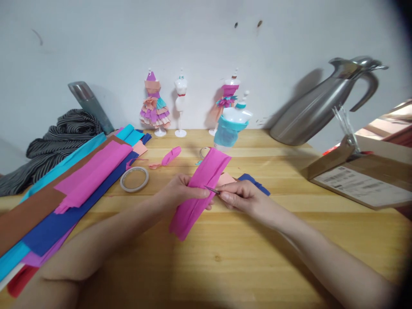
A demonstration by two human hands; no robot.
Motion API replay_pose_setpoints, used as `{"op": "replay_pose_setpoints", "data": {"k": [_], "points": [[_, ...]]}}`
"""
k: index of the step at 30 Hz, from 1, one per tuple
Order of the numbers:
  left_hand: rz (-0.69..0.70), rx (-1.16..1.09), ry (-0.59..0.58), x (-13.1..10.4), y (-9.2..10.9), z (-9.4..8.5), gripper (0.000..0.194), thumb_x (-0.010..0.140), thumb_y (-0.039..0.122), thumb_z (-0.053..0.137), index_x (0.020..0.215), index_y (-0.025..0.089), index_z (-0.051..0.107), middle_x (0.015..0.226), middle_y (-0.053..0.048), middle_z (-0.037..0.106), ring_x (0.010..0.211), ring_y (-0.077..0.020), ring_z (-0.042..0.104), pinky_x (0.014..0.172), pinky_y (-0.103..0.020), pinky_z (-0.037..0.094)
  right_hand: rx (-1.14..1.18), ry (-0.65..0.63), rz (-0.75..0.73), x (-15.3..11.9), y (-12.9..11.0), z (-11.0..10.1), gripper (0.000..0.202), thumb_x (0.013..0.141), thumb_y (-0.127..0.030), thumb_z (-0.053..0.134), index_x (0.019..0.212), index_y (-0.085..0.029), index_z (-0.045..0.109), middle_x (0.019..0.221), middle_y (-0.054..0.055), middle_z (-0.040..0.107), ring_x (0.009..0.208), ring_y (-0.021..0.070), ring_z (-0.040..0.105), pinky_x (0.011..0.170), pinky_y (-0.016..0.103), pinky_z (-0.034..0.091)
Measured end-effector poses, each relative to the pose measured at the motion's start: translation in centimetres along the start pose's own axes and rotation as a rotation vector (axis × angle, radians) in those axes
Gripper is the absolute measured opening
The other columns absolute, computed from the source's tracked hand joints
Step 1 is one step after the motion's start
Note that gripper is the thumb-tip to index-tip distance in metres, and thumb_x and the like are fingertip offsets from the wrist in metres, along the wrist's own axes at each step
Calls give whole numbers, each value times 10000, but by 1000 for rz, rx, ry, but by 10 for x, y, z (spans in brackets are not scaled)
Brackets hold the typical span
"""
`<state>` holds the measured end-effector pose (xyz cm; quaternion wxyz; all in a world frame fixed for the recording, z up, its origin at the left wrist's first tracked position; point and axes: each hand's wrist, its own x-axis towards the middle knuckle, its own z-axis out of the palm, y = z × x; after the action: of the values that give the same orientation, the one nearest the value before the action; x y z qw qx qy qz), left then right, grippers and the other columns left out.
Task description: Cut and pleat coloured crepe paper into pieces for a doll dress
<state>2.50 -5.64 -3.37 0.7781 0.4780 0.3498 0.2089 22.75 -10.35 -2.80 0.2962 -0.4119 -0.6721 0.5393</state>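
Observation:
My left hand [189, 191] pinches a folded strip of magenta crepe paper [209, 169], with the thumb lying across it. The strip slants from upper right to lower left above the table. In my right hand [240, 196] is a thin pointed metal tool [212, 190], mostly hidden by the fingers. Its tip rests against the paper near my left thumb. Just behind the strip stands a small white mannequin [236, 113] wrapped in turquoise paper. Scraps of peach paper [227, 178] and navy paper [255, 183] lie behind my right hand.
Layered crepe paper sheets [93, 176] cover the left side, near a roll of tape [134, 179]. Dressed mannequins [154, 103] stand by the wall. A striped cloth [64, 133] and a bottle [90, 105] sit back left; a steel jug [315, 103] and cardboard box [360, 176] are right.

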Motion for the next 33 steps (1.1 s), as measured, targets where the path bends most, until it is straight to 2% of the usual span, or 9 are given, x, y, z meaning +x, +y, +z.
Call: {"op": "replay_pose_setpoints", "data": {"k": [3, 7, 11, 14, 19, 21, 24, 27, 33], "points": [[4, -31, -4, 1, 1, 1, 307, 599, 314, 812, 825, 125, 728, 713, -64, 722, 665, -187, 678, 734, -344, 535, -1, -6, 5, -1, -1, 0, 500, 857, -607, 496, 610, -173, 468, 547, -66, 290, 503, 78, 223, 483, 259, 157], [-1, -21, -4, 1, 2, 1, 304, 607, 313, 805, 831, 125, 722, 711, -60, 719, 653, -183, 672, 734, -352, 535, -14, -31, -24, -1, -5, 0, 467, 878, -576, 488, 726, -144, 585, 564, -59, 326, 509, 82, 226, 479, 253, 176], [15, 17, -57, 1, -1, 1, 301, 630, 314, 794, 846, 122, 709, 720, -59, 716, 657, -183, 673, 709, -341, 541, -72, -39, -24, -1, -7, 0, 497, 884, -593, 461, 816, -133, 637, 656, -8, 473, 570, 100, 331, 528, 248, 283], [8, 38, -91, 2, -3, 1, 333, 622, 329, 805, 861, 122, 700, 738, -66, 718, 663, -183, 677, 707, -342, 548, -105, -29, -24, -1, -7, 1, 512, 873, -611, 463, 799, -137, 641, 713, 20, 541, 632, 121, 412, 590, 255, 354], [-33, 54, -121, 3, -4, 1, 336, 622, 344, 803, 833, 109, 689, 732, -79, 709, 658, -188, 674, 713, -359, 552, -52, -21, -48, 2, -2, 6, 469, 886, -567, 471, 746, -147, 626, 670, 9, 544, 645, 135, 464, 637, 268, 394], [-29, 82, -129, 3, -3, 0, 334, 619, 335, 801, 837, 113, 678, 753, -74, 702, 673, -190, 670, 710, -363, 550, -21, -8, -44, 3, 2, 8, 469, 880, -570, 478, 724, -147, 609, 657, 5, 527, 636, 133, 458, 619, 265, 382], [-7, 137, -128, 2, 0, 0, 328, 608, 308, 800, 844, 132, 655, 759, -44, 676, 708, -188, 655, 722, -364, 539, -5, 25, -30, 5, 8, 8, 480, 867, -584, 493, 675, -150, 566, 603, -25, 434, 573, 106, 371, 540, 241, 311], [24, 216, -132, 2, 2, -1, 290, 627, 312, 779, 813, 141, 637, 745, -24, 646, 729, -179, 639, 735, -336, 515, -15, 18, -14, 6, 13, 6, 487, 872, -586, 481, 727, -132, 583, 611, -31, 411, 554, 93, 305, 513, 238, 252], [28, 271, -96, 1, 8, -2, 420, 627, 465, 757, 849, 124, 651, 780, -60, 659, 737, -189, 617, 693, -301, 460, -38, 68, -38, 8, 13, 3, 488, 856, -598, 490, 665, -152, 542, 584, -51, 327, 538, 85, 243, 496, 242, 192]]}}
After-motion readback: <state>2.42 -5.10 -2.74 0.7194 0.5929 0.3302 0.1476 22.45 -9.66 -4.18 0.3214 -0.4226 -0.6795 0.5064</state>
